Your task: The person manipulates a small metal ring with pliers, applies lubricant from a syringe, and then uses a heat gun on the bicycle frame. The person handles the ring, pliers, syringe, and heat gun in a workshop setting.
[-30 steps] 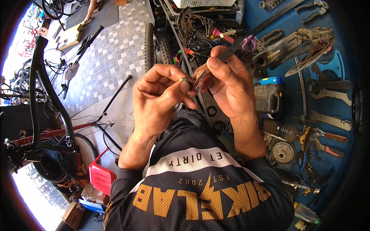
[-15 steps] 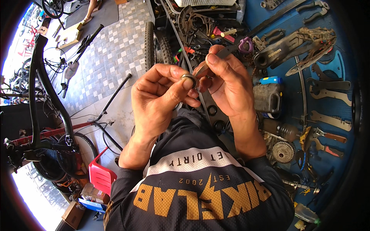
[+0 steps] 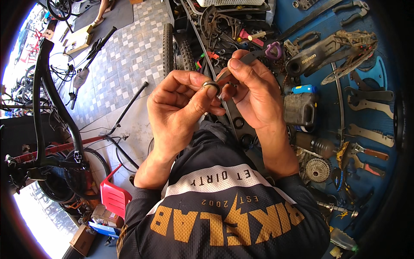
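In the middle of the head view, my left hand (image 3: 174,114) pinches a small round metal ring (image 3: 211,84), apparently a bearing, between thumb and index finger. Just right of it, my right hand (image 3: 258,97) grips a thin metal blade (image 3: 248,57) with thumb and fingers. A purple looped piece (image 3: 273,50) sits at the blade's far end, apparently its handle. The blade's pointed end is at the ring's right side; whether it touches cannot be told. Both hands are held above my dark jersey and trousers, and some fingertips are hidden behind the ring and blade.
At right, a blue bench (image 3: 375,125) holds wrenches, pliers, a crankset (image 3: 312,58), a cassette (image 3: 318,169) and a dark jug (image 3: 299,112). A parts tray with tyres beside it lies beyond my hands. At left stand bike frames (image 3: 39,108), a red stool (image 3: 114,194) and another person's leg (image 3: 101,11).
Both hands have shifted slightly up and left. The ring now shows more above my left thumb, and the blade's tip is closer beside it.
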Action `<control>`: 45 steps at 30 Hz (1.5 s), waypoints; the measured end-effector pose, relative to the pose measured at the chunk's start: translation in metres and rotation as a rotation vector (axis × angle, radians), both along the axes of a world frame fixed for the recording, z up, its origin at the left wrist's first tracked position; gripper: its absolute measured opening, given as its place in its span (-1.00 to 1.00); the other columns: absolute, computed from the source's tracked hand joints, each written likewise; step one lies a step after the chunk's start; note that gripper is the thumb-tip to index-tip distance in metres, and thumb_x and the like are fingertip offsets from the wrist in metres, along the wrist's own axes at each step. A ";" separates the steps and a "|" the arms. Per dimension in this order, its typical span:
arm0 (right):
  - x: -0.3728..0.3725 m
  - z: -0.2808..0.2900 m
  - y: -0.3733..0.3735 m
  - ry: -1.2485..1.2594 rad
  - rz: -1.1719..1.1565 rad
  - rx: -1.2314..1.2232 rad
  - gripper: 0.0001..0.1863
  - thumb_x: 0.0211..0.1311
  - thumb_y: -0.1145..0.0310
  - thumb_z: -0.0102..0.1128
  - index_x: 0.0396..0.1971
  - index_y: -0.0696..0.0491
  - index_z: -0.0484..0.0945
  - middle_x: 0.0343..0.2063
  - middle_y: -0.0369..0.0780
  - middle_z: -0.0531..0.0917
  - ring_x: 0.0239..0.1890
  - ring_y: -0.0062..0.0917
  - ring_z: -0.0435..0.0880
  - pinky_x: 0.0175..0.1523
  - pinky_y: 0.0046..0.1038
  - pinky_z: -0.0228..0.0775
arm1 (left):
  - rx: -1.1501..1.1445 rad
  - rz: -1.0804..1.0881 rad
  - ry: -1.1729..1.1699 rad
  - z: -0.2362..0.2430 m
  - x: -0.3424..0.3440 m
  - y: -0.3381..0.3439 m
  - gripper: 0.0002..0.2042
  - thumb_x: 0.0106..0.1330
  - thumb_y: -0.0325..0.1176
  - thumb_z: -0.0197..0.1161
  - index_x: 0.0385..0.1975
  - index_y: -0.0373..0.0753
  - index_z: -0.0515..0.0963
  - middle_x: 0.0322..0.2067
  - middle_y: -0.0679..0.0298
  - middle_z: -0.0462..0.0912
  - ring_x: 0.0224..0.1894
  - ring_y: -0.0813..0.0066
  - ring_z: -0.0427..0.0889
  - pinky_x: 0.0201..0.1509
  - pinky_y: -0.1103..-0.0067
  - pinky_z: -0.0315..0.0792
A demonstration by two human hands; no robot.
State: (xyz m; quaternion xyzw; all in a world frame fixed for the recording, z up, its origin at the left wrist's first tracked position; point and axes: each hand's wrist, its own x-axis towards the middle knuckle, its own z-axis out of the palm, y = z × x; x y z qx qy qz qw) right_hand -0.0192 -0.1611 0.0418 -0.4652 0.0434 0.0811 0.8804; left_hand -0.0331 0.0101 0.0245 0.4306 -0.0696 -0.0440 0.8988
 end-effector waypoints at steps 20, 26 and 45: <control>-0.001 0.001 0.002 0.024 -0.005 -0.018 -0.77 0.41 0.34 0.30 -0.05 0.04 0.49 -0.34 -0.26 0.70 -0.28 -0.53 0.76 -0.38 -0.57 0.48 | -0.029 -0.062 -0.035 -0.005 0.000 0.003 -0.81 0.38 -0.61 0.31 -0.06 -0.42 0.52 -0.21 0.15 0.69 -0.25 0.47 0.75 -0.20 0.49 0.76; -0.002 0.002 0.002 0.038 -0.006 -0.007 -0.78 0.42 0.34 0.29 -0.06 0.04 0.49 -0.33 -0.28 0.67 -0.28 -0.53 0.76 -0.38 -0.57 0.49 | -0.013 -0.060 -0.016 -0.003 -0.001 0.003 -0.80 0.38 -0.60 0.33 -0.07 -0.42 0.52 -0.21 0.14 0.70 -0.26 0.47 0.75 -0.21 0.49 0.76; 0.003 0.000 -0.004 -0.130 -0.073 -0.024 -0.84 0.49 0.40 0.06 -0.05 0.12 0.50 -0.25 -0.15 0.68 -0.27 -0.59 0.68 -0.34 -0.60 0.47 | 0.014 -0.033 -0.041 -0.001 0.000 0.002 -0.82 0.38 -0.60 0.32 -0.09 -0.42 0.53 -0.24 0.15 0.71 -0.25 0.47 0.75 -0.21 0.51 0.76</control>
